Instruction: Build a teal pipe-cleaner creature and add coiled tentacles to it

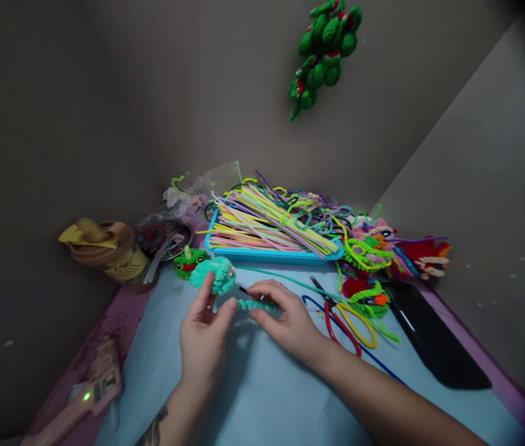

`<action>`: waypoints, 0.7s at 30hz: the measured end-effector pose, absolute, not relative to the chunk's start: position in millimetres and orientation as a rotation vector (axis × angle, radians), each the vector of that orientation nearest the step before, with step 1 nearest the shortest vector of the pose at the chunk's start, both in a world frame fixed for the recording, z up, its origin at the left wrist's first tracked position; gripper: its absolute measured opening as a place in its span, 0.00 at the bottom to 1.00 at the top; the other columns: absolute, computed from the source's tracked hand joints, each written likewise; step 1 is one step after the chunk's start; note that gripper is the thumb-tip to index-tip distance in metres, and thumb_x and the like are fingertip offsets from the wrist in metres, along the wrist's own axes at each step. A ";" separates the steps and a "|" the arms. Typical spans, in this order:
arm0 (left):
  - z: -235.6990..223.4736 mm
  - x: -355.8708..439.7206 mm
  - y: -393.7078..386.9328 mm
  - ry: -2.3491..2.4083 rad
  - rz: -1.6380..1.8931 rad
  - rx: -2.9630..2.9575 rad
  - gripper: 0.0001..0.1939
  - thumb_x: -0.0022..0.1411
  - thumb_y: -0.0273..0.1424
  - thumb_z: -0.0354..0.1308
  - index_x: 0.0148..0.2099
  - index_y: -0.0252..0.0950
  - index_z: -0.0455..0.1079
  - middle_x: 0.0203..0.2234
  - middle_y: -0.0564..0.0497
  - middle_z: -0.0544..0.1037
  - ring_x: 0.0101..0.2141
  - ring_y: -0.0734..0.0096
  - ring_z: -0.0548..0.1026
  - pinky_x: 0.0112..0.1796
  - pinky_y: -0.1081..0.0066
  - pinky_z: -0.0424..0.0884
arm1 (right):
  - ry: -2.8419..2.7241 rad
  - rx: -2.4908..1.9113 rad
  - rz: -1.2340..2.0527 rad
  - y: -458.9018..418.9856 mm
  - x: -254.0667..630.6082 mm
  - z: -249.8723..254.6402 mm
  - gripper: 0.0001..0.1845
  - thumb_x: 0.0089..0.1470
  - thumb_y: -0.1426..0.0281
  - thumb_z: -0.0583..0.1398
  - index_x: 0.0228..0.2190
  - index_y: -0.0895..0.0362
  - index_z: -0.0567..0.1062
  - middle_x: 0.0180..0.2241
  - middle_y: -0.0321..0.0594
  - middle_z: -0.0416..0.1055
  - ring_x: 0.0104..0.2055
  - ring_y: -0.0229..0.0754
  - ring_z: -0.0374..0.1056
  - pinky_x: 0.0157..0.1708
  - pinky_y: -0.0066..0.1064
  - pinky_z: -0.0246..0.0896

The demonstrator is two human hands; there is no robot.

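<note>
My left hand (204,341) is closed around a plump turquoise pipe-cleaner piece (213,274), its index finger lying across the fuzzy side and its thumb at the end of a coiled turquoise pipe cleaner (249,304). Whether the coil joins the plump piece cannot be made out. My right hand (290,322) pinches the other end of this coil between thumb and fingers. A small dark tip (243,290) shows by the right index finger; its kind is unclear. Just behind the turquoise piece lies a green fuzzy figure (186,265) with eyes.
A blue tray (271,255) heaped with pipe cleaners stands at the back. Scissors (343,322), a blue pipe cleaner (378,359), fuzzy figures (367,297) and a black tray (434,334) are on the right. A tumbler (113,254) and a pink glue gun (90,396) are left.
</note>
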State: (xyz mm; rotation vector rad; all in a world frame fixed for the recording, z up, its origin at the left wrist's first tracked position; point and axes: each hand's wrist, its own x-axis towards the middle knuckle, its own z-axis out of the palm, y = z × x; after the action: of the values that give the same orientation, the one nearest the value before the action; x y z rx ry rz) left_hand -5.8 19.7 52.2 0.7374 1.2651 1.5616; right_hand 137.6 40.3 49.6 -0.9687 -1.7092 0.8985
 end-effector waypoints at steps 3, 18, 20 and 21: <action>49.7 -3.7 17.5 1.257 1.506 0.775 0.35 0.46 0.29 0.67 0.57 0.43 0.64 0.46 0.48 0.75 0.48 0.64 0.71 0.45 0.71 0.69 | -1.716 -1.018 0.880 37.5 133.9 50.6 0.09 0.50 0.73 0.60 0.36 0.54 0.74 0.34 0.38 0.74 0.37 0.40 0.68 0.39 0.30 0.63; 44.8 4.4 16.2 0.944 1.439 0.570 0.33 0.47 0.30 0.66 0.57 0.43 0.65 0.53 0.46 0.70 0.55 0.60 0.65 0.52 0.66 0.63 | -1.513 -1.042 1.047 38.9 125.2 34.8 0.06 0.50 0.74 0.57 0.33 0.56 0.72 0.32 0.37 0.73 0.34 0.38 0.69 0.37 0.30 0.65; 44.7 4.4 16.2 0.941 1.441 0.567 0.32 0.47 0.29 0.67 0.56 0.43 0.66 0.53 0.46 0.69 0.54 0.61 0.65 0.52 0.67 0.64 | -1.498 -1.042 1.029 39.8 126.0 32.4 0.07 0.50 0.74 0.57 0.34 0.56 0.72 0.32 0.38 0.73 0.35 0.39 0.69 0.37 0.30 0.65; 43.6 4.1 16.2 0.956 1.437 0.572 0.32 0.47 0.30 0.66 0.56 0.43 0.66 0.52 0.47 0.70 0.53 0.62 0.67 0.51 0.67 0.64 | -1.496 -1.046 1.014 40.3 126.7 31.2 0.07 0.50 0.74 0.57 0.34 0.56 0.72 0.33 0.38 0.72 0.35 0.39 0.68 0.37 0.30 0.65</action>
State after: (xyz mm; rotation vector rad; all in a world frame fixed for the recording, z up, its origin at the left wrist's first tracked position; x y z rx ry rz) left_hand 4.1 16.2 43.6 0.5717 0.9556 1.4372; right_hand 126.7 40.3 31.2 -1.0460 -1.4959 1.0140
